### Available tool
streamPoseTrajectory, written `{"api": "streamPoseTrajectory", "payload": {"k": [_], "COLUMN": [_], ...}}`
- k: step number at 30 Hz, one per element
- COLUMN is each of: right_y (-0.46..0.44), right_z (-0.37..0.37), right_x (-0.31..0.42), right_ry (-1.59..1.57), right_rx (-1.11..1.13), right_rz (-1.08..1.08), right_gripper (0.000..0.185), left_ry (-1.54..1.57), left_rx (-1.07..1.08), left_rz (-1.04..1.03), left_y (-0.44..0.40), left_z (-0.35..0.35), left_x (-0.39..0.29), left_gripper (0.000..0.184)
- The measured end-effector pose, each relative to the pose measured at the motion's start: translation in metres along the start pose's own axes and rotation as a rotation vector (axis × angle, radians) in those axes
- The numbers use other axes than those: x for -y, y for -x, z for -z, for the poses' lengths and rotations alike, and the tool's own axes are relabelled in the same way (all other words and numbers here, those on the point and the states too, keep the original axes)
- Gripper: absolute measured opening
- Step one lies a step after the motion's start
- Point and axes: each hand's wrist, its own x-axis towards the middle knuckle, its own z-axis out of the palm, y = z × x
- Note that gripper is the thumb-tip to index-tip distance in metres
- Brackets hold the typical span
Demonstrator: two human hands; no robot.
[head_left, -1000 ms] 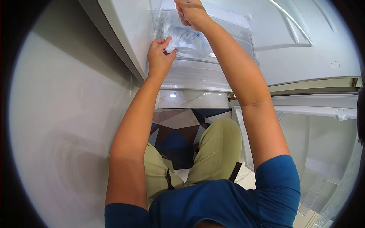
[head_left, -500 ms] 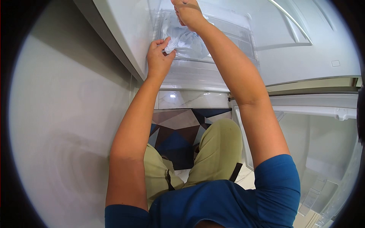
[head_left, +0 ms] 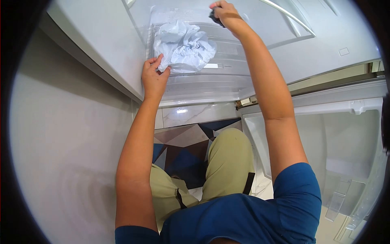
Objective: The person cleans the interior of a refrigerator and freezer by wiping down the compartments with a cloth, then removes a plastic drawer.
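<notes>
Along the left of my head view I have a broad, pale panel [head_left: 61, 126], and just right of it the smooth white side wall [head_left: 95, 44] of a refrigerator. Next comes the left hand [head_left: 154, 79], at the near left corner of the crumpled white plastic bag [head_left: 185, 49]; I see its thumb and fingers pinching the bag's edge, with a little of the thin film between them. The bag lies bunched up on the left part of a clear plastic tray [head_left: 231, 49], its folds gathered toward the middle, and a small white label [head_left: 211, 66] shows just right of its near edge. Nearer to me, below the compartment, a strip of marbled tile [head_left: 199, 113] runs across, then a rug [head_left: 183, 160] with angular patches, then bent knees in pale green trousers [head_left: 229, 156] and a blue shirt [head_left: 231, 219]. Farther off and right of the bag, the right hand [head_left: 228, 17] is raised well apart from it, fingers curled around a small dark object [head_left: 217, 18]; I cannot tell what that is. On the right, a white refrigerator door [head_left: 345, 142] stands open, with clear plastic fittings [head_left: 337, 203] at its near end.
</notes>
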Motion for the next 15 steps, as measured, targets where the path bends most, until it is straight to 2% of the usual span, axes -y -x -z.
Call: {"api": "streamPoseTrajectory", "payload": {"k": [1, 2, 4, 5, 6, 8, 9, 10, 12, 13, 15], "right_y": [0.002, 0.004, 0.015, 0.018, 0.023, 0.031, 0.034, 0.041, 0.049, 0.049, 0.062], "right_z": [0.011, 0.022, 0.039, 0.043, 0.047, 0.056, 0.061, 0.061, 0.056, 0.049, 0.030], "right_x": [-0.003, -0.006, 0.003, 0.010, 0.007, 0.002, 0.002, 0.000, 0.003, -0.006, -0.032], "right_ry": [0.305, 0.309, 0.312, 0.143, 0.143, -0.037, 0.138, 0.442, 0.774, 0.774, 0.337], "right_rx": [-0.070, -0.073, 0.035, 0.043, 0.040, 0.184, 0.314, 0.226, 0.242, 0.238, 0.234], "right_rz": [0.034, 0.032, 0.191, 0.042, 0.041, -0.057, -0.178, -0.129, -0.148, -0.150, -0.027], "right_gripper": [0.013, 0.013, 0.012, 0.010, 0.010, 0.014, 0.014, 0.020, 0.025, 0.025, 0.023], "left_ry": [-0.021, -0.043, -0.037, -0.034, -0.034, -0.032, -0.033, -0.029, -0.021, -0.003, 0.017], "left_rx": [0.030, 0.060, 0.034, 0.004, 0.006, 0.019, 0.020, 0.016, 0.015, 0.013, 0.023], "left_rz": [0.023, 0.045, 0.023, 0.005, 0.003, 0.014, 0.012, 0.008, 0.002, 0.007, 0.008], "left_y": [0.001, 0.001, 0.000, 0.001, 0.001, 0.001, 0.000, 0.000, 0.000, -0.001, 0.001], "left_z": [0.002, 0.003, 0.001, 0.000, -0.001, 0.000, 0.000, 0.000, -0.001, 0.000, -0.001], "left_x": [-0.002, -0.005, -0.002, 0.000, 0.000, 0.001, 0.002, 0.002, 0.002, 0.002, 0.001], "left_gripper": [0.044, 0.043, 0.044, 0.044, 0.044, 0.044, 0.044, 0.045, 0.045, 0.045, 0.045]}}
